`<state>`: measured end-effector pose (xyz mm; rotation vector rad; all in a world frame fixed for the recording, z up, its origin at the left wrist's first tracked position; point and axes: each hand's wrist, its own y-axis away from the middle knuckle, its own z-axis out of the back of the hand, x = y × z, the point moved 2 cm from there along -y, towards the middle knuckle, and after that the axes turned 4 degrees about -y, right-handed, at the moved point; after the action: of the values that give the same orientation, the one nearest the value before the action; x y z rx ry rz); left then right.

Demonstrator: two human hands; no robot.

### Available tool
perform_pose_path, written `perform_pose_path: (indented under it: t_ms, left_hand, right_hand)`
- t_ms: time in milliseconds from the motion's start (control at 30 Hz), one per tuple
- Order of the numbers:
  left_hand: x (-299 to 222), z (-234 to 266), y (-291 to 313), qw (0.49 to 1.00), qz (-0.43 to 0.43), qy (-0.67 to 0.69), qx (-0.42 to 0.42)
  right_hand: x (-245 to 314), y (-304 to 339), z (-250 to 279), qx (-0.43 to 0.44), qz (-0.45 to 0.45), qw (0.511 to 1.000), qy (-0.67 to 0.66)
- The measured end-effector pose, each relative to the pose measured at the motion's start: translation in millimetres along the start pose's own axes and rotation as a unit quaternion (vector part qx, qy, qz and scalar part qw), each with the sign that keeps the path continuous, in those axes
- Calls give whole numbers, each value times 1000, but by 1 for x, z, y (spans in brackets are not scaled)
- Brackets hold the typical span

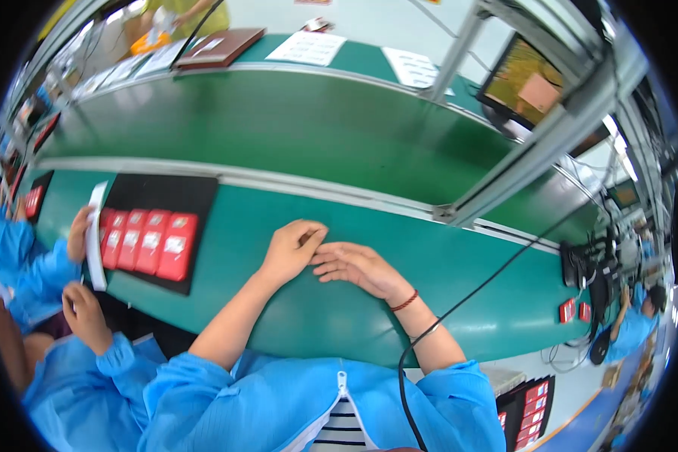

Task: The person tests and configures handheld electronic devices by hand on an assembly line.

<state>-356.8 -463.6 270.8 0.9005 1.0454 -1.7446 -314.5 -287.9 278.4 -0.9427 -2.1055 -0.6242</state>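
Over the green tabletop (pixel 279 331), my left hand (pixel 292 247) has its fingers curled round towards the thumb, and I see nothing in it. My right hand (pixel 361 270) meets it at the fingertips, its fingers stretched out and holding nothing. A dark red braided band (pixel 404 301) circles my right wrist. To the left, several flat red boxes with white labels (pixel 151 242) lie in a row on a black mat (pixel 203 197). Beside them, a co-worker's hand (pixel 78 233) holds a long white strip (pixel 96 239); that person's other hand (pixel 87 316) is nearer me.
A black cable (pixel 497 273) hangs across my right side. Metal frame posts (pixel 535 151) rise at the back right near a monitor (pixel 523 81). Two small red boxes (pixel 567 310) sit at the table's right end. Papers (pixel 306 48) and a brown case (pixel 222 48) lie on the far shelf.
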Motion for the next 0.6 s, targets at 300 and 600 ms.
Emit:
perform_pose_path:
  t_ms: [300,600]
  left_hand:
    - [-55,40,53,986,-17,56,-157]
    - [-26,115,137,959,126,-6,-252]
  right_hand:
    - [-12,-12,-44,-1,-96,991,-88]
    - [-59,-90,-102,-96,-156,980,-76]
